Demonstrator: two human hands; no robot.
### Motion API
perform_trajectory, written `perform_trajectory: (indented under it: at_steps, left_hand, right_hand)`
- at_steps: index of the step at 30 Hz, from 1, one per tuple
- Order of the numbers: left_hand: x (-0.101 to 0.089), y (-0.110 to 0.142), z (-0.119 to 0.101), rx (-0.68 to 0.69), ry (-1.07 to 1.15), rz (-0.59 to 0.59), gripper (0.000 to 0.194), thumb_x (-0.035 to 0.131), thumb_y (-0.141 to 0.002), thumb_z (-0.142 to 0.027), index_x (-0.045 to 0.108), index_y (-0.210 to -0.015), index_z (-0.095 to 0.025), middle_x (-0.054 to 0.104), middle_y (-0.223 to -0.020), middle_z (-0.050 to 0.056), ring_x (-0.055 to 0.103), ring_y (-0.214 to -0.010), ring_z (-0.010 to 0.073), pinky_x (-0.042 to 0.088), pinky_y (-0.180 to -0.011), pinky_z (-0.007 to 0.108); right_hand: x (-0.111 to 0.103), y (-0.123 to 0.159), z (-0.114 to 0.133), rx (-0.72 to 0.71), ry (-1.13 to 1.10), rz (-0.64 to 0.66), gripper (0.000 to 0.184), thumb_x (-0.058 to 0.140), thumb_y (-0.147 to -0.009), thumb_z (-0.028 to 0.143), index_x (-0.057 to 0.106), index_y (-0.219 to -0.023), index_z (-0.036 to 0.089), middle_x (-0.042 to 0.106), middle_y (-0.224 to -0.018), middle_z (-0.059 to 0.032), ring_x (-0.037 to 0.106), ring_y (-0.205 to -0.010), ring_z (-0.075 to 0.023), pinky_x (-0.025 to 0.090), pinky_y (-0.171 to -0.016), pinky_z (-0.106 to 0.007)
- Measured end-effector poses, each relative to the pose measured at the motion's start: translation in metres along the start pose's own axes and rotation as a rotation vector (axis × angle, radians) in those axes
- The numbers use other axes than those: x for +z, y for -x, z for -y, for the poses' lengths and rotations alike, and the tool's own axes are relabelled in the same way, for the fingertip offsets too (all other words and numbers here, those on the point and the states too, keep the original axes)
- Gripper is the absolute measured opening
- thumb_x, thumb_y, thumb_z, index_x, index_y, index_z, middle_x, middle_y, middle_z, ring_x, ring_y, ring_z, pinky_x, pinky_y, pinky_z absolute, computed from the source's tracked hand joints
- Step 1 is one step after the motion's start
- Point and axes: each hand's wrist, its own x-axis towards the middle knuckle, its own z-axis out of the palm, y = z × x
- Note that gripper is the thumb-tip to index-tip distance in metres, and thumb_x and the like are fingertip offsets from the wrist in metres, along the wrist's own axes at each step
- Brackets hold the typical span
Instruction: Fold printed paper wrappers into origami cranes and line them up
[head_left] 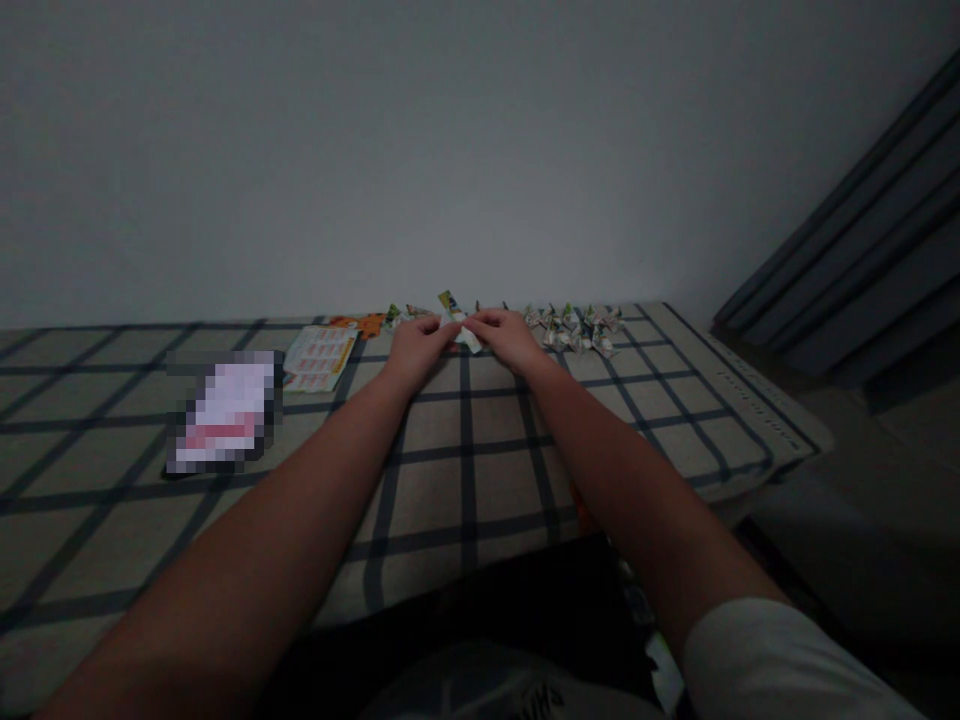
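Both of my hands meet near the far side of the checked cloth, in front of the wall. Between their fingertips is a folded strip of printed paper, with one end sticking up above the fingers. My left hand pinches it from the left. From the right, my right hand pinches the same strip, thumb and finger pressed together. Several small folded paper pieces with pointed tips stand in a cluster just right of my right hand. More folded paper lies behind my left hand, partly hidden by it.
A printed sheet with rows of blocks lies left of my hands, beside an orange patterned item. Nearer on the left is a phone with a blurred screen. The checked cloth ends at the right, near a dark curtain.
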Motion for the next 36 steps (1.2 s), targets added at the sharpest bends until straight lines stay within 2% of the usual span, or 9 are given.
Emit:
perform_trajectory:
  at_steps: [8, 12, 15, 21, 25, 29, 33, 36]
  left_hand:
    - [-0.001, 0.002, -0.005, 0.053, -0.003, -0.011, 0.044, 0.071, -0.08, -0.053, 0.052, -0.057, -0.02, 0.044, -0.054, -0.003, 0.039, -0.055, 0.0123, 0.03, -0.054, 0.028]
    - [0.0, 0.001, -0.001, 0.057, 0.067, -0.007, 0.044, 0.07, -0.079, -0.056, 0.054, -0.059, -0.02, 0.047, -0.056, -0.002, 0.043, -0.058, 0.0136, 0.033, -0.056, 0.028]
    - [0.001, -0.002, 0.003, 0.033, 0.14, -0.063, 0.043, 0.07, -0.077, -0.057, 0.056, -0.063, -0.02, 0.05, -0.06, -0.002, 0.044, -0.06, 0.0132, 0.033, -0.056, 0.027]
    - [0.002, -0.004, 0.004, 0.02, 0.119, -0.128, 0.046, 0.07, -0.076, -0.056, 0.047, -0.057, -0.021, 0.037, -0.055, -0.004, 0.035, -0.056, 0.0112, 0.027, -0.053, 0.027]
    - [0.004, -0.004, 0.004, 0.046, 0.158, -0.141, 0.044, 0.07, -0.078, -0.056, 0.052, -0.06, -0.021, 0.045, -0.057, -0.003, 0.042, -0.059, 0.0127, 0.033, -0.054, 0.027]
    - [0.003, -0.006, 0.006, 0.035, 0.178, -0.168, 0.042, 0.07, -0.078, -0.056, 0.056, -0.064, -0.02, 0.051, -0.059, -0.001, 0.05, -0.064, 0.0148, 0.037, -0.056, 0.027]
    - [0.002, -0.006, 0.007, 0.012, 0.21, -0.193, 0.039, 0.072, -0.077, -0.053, 0.057, -0.064, -0.02, 0.052, -0.06, -0.002, 0.051, -0.064, 0.0141, 0.038, -0.057, 0.026]
    - [0.003, -0.008, 0.008, -0.005, 0.248, -0.226, 0.038, 0.073, -0.075, -0.052, 0.057, -0.064, -0.019, 0.05, -0.059, -0.003, 0.046, -0.06, 0.0117, 0.035, -0.056, 0.025]
  right_hand:
    - [0.001, 0.005, 0.01, 0.009, 0.018, 0.037, 0.023, 0.07, -0.081, 0.038, 0.071, -0.079, 0.015, 0.056, -0.063, 0.003, 0.045, -0.06, -0.01, 0.035, -0.058, -0.024]
    - [0.003, 0.005, 0.008, 0.018, -0.013, 0.076, 0.026, 0.07, -0.081, 0.04, 0.072, -0.08, 0.015, 0.056, -0.062, 0.0031, 0.046, -0.059, -0.01, 0.036, -0.058, -0.024]
    - [0.004, 0.004, 0.004, 0.02, -0.038, 0.098, 0.027, 0.07, -0.082, 0.042, 0.072, -0.081, 0.015, 0.058, -0.064, 0.0021, 0.048, -0.06, -0.0105, 0.039, -0.059, -0.025]
    - [0.003, 0.003, 0.001, 0.018, -0.001, 0.104, 0.024, 0.073, -0.08, 0.041, 0.072, -0.081, 0.017, 0.065, -0.071, -0.0002, 0.052, -0.063, -0.0111, 0.042, -0.062, -0.024]
    - [0.003, 0.003, 0.006, 0.018, 0.017, 0.084, 0.023, 0.073, -0.08, 0.038, 0.07, -0.075, 0.017, 0.066, -0.07, -0.0008, 0.053, -0.063, -0.0113, 0.044, -0.063, -0.024]
    - [0.004, 0.003, 0.006, 0.048, -0.037, 0.099, 0.018, 0.074, -0.08, 0.034, 0.071, -0.079, 0.016, 0.067, -0.072, -0.0003, 0.055, -0.063, -0.0108, 0.044, -0.064, -0.024]
    - [0.004, 0.001, 0.002, 0.033, -0.03, 0.114, 0.017, 0.073, -0.081, 0.032, 0.071, -0.078, 0.016, 0.064, -0.067, 0.0004, 0.055, -0.062, -0.0108, 0.042, -0.063, -0.024]
    - [0.003, 0.0, 0.001, 0.018, 0.004, 0.104, 0.019, 0.073, -0.082, 0.034, 0.07, -0.075, 0.016, 0.062, -0.064, 0.0013, 0.053, -0.061, -0.0108, 0.041, -0.062, -0.024]
